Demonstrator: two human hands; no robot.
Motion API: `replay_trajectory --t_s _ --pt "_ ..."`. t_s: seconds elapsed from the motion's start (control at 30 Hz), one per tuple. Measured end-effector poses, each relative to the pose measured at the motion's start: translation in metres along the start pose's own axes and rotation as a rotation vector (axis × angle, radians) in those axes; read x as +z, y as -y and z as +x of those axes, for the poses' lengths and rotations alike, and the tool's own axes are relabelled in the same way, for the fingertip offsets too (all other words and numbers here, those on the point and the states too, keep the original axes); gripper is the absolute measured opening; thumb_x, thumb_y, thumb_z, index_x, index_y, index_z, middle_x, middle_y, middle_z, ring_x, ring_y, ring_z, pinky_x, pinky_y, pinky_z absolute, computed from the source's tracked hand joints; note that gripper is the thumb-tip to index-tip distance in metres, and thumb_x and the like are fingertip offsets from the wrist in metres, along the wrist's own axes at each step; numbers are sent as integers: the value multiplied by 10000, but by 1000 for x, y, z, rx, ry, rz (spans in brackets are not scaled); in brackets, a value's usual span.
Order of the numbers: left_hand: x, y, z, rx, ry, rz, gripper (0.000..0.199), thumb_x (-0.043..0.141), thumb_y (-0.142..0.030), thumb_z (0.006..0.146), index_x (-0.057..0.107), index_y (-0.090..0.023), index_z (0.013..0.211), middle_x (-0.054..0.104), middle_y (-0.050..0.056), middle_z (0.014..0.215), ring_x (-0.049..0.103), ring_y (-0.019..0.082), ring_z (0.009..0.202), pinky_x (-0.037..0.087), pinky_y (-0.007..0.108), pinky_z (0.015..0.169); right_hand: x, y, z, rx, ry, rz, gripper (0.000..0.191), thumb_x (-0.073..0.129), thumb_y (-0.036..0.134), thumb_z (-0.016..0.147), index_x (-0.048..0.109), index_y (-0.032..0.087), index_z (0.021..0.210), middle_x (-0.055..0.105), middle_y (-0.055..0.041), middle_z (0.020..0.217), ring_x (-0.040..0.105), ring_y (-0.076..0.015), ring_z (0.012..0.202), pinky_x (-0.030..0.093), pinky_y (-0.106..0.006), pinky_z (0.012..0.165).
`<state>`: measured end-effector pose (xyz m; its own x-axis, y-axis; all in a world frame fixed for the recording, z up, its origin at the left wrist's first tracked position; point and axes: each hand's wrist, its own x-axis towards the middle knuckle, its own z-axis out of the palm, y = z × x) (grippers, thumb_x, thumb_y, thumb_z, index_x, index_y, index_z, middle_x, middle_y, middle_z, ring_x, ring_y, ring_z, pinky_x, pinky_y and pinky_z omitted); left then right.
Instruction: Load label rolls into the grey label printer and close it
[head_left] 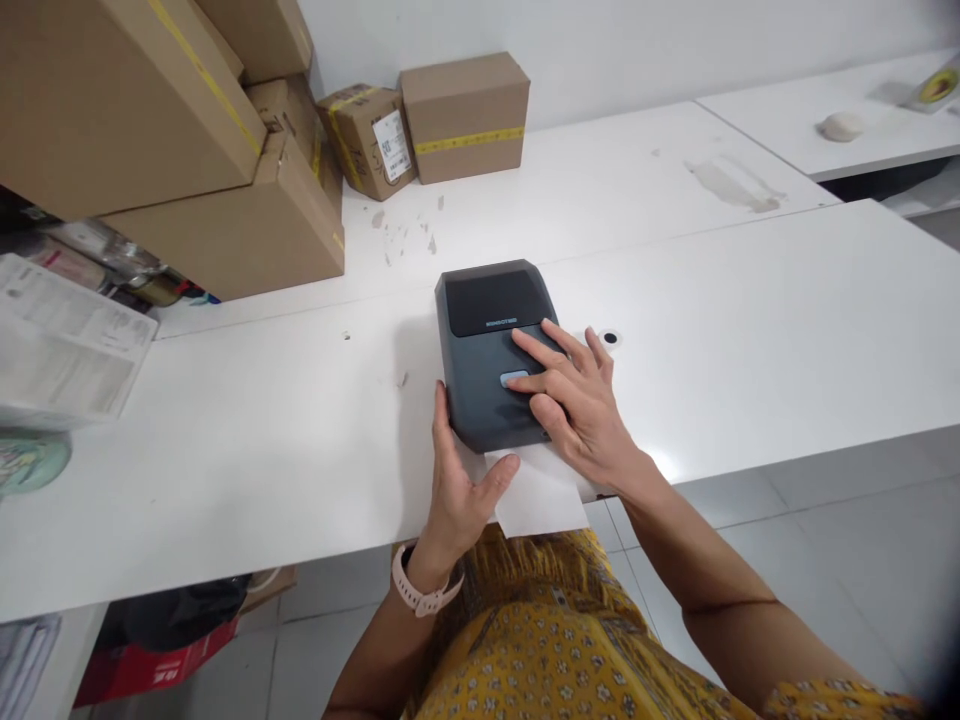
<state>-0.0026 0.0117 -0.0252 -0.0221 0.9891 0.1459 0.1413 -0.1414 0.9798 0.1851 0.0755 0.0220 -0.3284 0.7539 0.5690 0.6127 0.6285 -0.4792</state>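
A dark grey label printer (480, 400) sits on the white table, its front end towards me. It has a glossy black window at the far end and a light blue button in the middle. A blank white paper sheet (536, 495) sticks out from under its front and hangs over the table edge. My left hand (457, 490) cups the printer's near left corner; some of its fingers are hidden. Over the top lies my right hand (581, 400), fingers spread, holding nothing. One fingertip touches the button.
Cardboard boxes (300, 210) are stacked at the left. Two smaller boxes with yellow tape stand at the wall, including a plain one (465, 110). A white package (67, 340) and green lid (34, 462) lie far left. A tape roll (939, 86) rests far right.
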Motion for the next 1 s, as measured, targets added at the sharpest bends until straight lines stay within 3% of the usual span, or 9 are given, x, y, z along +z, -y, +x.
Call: replay_trajectory --t_s 0.17,0.27,0.53,0.67,0.8,0.87,0.93,1.0 --pt "1 3 -2 -22 -66 25 987 776 -433 892 177 -338 1670 112 101 1785 140 347 1648 221 563 1333 11 2 -15 28 -89 36 291 467 318 1069 658 307 1288 302 -23 1740 272 -365 1609 310 -690 1249" --pt "1 1 -2 8 -88 67 961 770 -443 895 203 -342 1664 95 81 1790 99 344 1654 185 573 1340 14 4 -18 58 -121 62 307 467 298 1061 650 304 1308 226 -11 1764 268 -385 1610 372 -675 1229" --pt "2 -2 -4 8 -78 82 901 650 -530 965 146 -328 1684 92 76 1793 94 344 1655 173 544 1344 14 13 -17 145 -119 89 329 469 386 1060 619 344 1350 300 -4 1739 289 -380 1604 387 -663 1225" --pt "-11 -14 1 75 -54 120 779 575 -528 1009 202 -365 1673 135 36 1788 71 309 1660 162 516 1347 -5 14 -8 169 -70 198 481 463 537 1052 501 363 1499 360 -48 1714 291 -369 1604 337 -664 1252" --pt "-36 -42 36 266 13 137 617 460 -546 1054 354 -350 1630 306 23 1742 150 268 1653 207 456 1337 -34 9 26 75 -75 259 565 410 617 1049 459 351 1545 383 -49 1702 340 -336 1587 344 -598 1270" --pt "-45 -51 64 336 -4 112 550 443 -529 1064 467 -314 1569 423 44 1685 291 258 1612 248 434 1320 -42 3 55 -8 -132 252 552 388 613 1060 481 331 1526 416 -49 1679 363 -316 1576 358 -570 1266" --pt "-49 -50 90 281 -130 89 474 485 -494 1055 571 -274 1466 543 71 1587 456 239 1509 341 408 1260 -44 -4 88 -81 -201 232 573 371 631 1063 492 292 1509 464 -71 1639 445 -299 1525 395 -538 1240" --pt "-49 -40 110 162 -248 74 382 569 -457 1014 654 -228 1307 689 90 1345 627 212 1269 471 363 1102 -42 -11 121 -107 -267 211 593 350 653 1064 499 260 1482 522 -86 1582 541 -267 1437 444 -477 1192"
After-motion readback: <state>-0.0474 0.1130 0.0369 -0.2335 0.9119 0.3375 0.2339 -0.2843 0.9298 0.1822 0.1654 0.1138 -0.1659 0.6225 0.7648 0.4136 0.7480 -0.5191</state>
